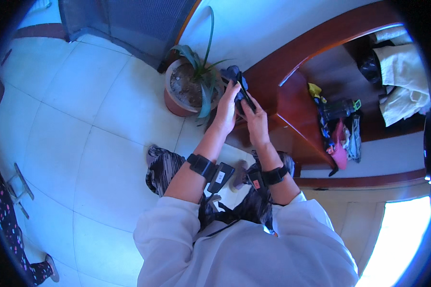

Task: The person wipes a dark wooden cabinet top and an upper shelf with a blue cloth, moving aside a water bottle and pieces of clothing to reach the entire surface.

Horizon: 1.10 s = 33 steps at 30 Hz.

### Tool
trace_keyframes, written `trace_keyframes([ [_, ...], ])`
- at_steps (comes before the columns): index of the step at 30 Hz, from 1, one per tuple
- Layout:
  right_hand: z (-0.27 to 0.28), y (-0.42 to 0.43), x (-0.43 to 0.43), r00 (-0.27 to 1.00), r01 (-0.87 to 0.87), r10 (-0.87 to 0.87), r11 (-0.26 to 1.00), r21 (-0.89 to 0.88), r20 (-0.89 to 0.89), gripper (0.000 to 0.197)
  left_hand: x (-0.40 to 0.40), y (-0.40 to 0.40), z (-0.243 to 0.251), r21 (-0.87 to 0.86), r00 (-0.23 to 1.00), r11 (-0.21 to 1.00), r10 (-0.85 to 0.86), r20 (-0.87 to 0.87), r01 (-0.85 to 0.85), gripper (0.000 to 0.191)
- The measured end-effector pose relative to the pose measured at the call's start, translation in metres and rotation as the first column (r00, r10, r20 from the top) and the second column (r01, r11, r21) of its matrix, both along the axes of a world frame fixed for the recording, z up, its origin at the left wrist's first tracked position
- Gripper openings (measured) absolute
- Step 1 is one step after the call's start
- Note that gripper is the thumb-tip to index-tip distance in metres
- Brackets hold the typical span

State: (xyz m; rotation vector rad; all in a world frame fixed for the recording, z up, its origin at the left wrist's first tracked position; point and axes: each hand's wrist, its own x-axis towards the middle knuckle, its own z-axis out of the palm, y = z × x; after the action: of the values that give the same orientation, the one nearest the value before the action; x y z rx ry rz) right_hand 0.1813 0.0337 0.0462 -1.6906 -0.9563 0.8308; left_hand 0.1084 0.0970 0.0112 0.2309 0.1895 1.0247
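Observation:
Both hands are held out in front of me, close together, around a dark folded item [241, 94]. It is black and dark blue and looks soft at its upper end, but I cannot tell its exact kind. My left hand [227, 107] grips its left side, thumb near the top. On its right side my right hand [255, 120] holds the lower part, thumb pressed on the front. A potted plant [192, 88] with long green leaves stands just left of the hands, lower down on the floor.
A red-brown wooden cabinet [300, 118] stands at the right, with a dark bottle [339, 108] and cloths on it. Pale garments [404, 79] lie farther right. A dark mesh curtain [129, 27] hangs behind the plant. Another person's patterned trouser leg [12, 229] shows at far left.

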Motion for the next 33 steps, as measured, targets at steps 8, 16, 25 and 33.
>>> trace_keyframes([
  [8, 0.019, 0.004, 0.046, 0.978, -0.108, 0.081, 0.985, -0.136, -0.191, 0.053, 0.007, 0.000, -0.016, -0.068, 0.988, 0.998, -0.028, -0.149, 0.018, 0.048],
  [16, 0.019, 0.039, 0.046, 0.823, 0.049, -0.028, 0.999, 0.021, -0.567, 0.053, 0.007, 0.006, -0.039, -0.140, 0.948, 0.988, 0.019, -0.318, -0.066, 0.043],
  [25, -0.022, 0.055, 0.037, 0.885, 0.037, -0.109, 0.985, -0.166, -0.452, 0.033, 0.031, 0.001, -0.033, 0.638, 0.405, 0.758, 0.545, -0.734, 0.136, 0.065],
  [33, 0.156, 0.118, 0.158, 0.140, -0.401, -0.183, 0.888, 0.225, 0.973, 0.044, 0.018, 0.031, -0.026, 0.423, 0.897, 0.902, 0.115, -0.427, 0.086, 0.050],
])
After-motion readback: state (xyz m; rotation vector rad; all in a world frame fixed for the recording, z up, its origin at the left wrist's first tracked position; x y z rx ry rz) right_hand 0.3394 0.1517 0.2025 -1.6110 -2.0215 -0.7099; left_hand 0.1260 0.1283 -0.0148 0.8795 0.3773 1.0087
